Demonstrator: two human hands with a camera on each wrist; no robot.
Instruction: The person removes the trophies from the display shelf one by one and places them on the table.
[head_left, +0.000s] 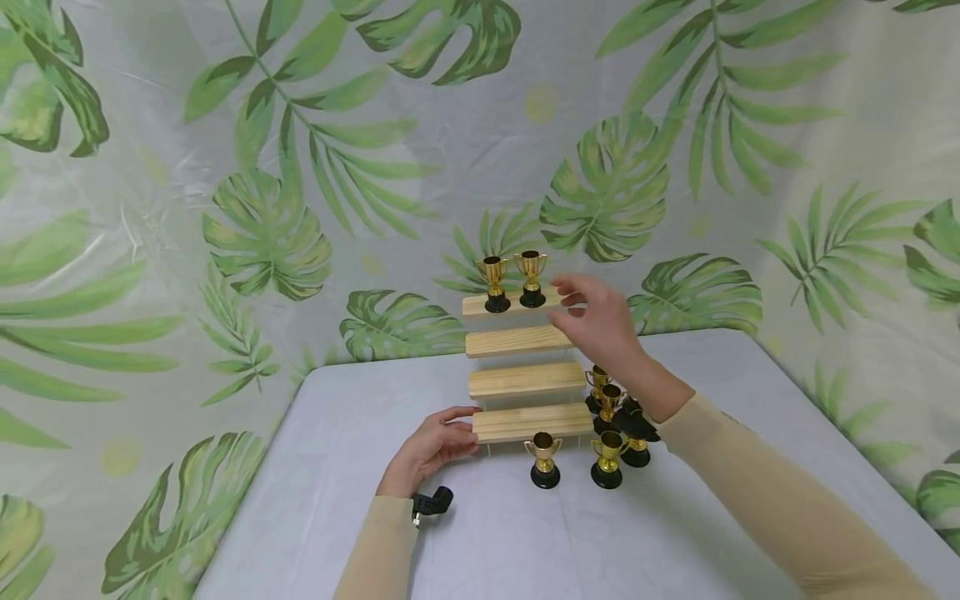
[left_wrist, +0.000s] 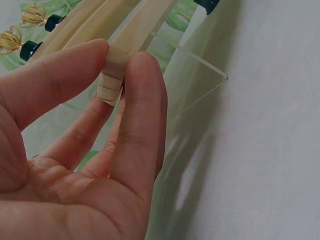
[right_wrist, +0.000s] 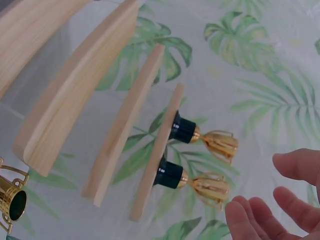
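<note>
Wooden stepped stand (head_left: 531, 383) at frame centre: left hand (head_left: 431, 446) pinches bottom step steady; right hand (head_left: 596, 321), fingers spread, hovers empty beside top trophies (head_left: 513, 279).

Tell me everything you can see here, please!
Trophy cups on top step: two, gold with black bases, side by side.
Trophy cups on table: at least five, gold and black, in front and right of the stand.
Stepped stand: one, four pale wood steps on clear side panels, mid-table.
Table: one, pale grey cover.
Backdrop: white sheet with green leaves.
Black object: one, beside the left wrist.
Left hand: its grip pinches the lowest step's left end.
Right hand: open, holding nothing, near the top steps.
</note>
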